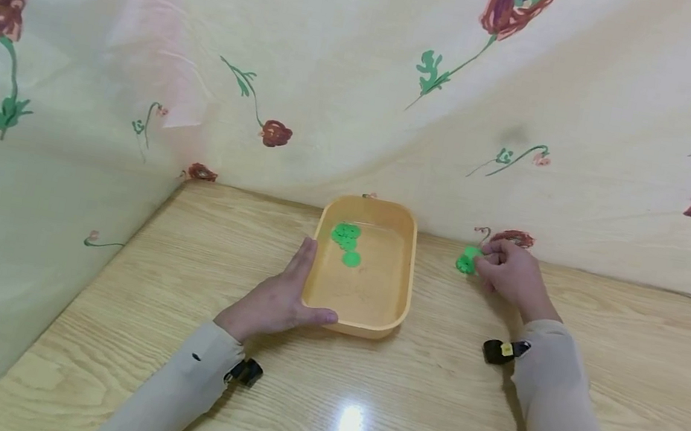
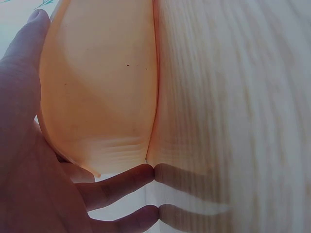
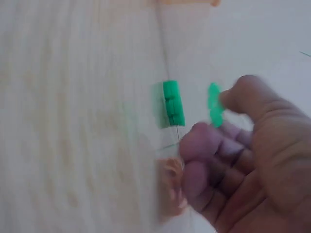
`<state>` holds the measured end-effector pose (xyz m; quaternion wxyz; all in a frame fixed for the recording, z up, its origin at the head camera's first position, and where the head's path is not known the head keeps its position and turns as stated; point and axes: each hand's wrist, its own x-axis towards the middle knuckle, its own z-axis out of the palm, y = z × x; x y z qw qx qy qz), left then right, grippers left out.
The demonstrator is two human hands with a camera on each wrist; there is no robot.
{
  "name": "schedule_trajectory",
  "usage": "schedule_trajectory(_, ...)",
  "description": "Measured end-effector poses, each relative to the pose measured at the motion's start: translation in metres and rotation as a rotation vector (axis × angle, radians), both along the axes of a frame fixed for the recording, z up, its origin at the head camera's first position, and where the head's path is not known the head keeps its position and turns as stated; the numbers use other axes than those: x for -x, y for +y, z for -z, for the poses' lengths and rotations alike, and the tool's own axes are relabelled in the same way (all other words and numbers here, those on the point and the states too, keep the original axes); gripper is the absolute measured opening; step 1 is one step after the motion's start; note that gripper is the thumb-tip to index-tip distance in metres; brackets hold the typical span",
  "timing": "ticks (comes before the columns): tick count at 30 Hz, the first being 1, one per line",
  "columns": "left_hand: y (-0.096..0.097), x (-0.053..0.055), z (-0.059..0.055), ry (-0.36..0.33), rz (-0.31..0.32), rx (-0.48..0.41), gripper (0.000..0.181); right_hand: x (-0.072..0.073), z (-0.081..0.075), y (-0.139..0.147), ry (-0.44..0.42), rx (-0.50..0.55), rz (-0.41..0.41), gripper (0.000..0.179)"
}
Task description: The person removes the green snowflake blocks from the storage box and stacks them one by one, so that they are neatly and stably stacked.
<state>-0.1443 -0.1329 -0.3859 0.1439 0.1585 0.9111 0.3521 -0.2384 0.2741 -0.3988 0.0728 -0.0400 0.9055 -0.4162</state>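
Observation:
A shallow orange plastic tray (image 1: pixel 370 315) sits on the table, with several small flat green pieces (image 1: pixel 347 232) and a plain green disc (image 1: pixel 351 259) in its left part. My left hand (image 1: pixel 280 303) rests against the tray's near left corner, fingers straight along its left side and thumb at the near rim. In the left wrist view, fingertips (image 2: pixel 146 171) touch the tabletop beside the tray. Right of the tray, my right hand (image 1: pixel 512 278) pinches a flat green piece (image 3: pixel 215 104) between thumb and finger. Close by it, a short green stack (image 3: pixel 173 103) stands on the table.
A flower-printed cloth (image 1: pixel 337 94) hangs along the table's back and left sides. The wood-grain table (image 1: pixel 421 423) extends towards me, with a bright light reflection near its front. A black wrist camera (image 1: pixel 500 351) is strapped to my right sleeve.

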Motion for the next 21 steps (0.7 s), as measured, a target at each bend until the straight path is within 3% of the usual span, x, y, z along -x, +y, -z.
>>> schedule_trajectory(10,-0.001,-0.003,-0.001,-0.020,-0.009,-0.003,0.132,-0.007,0.013,-0.001,0.111,-0.124,-0.051,0.029)
schedule_trajectory(21,-0.005,-0.004,-0.001,-0.010,0.011,-0.007,0.130,-0.014,0.012,-0.005,0.113,-0.147,-0.047,0.028)
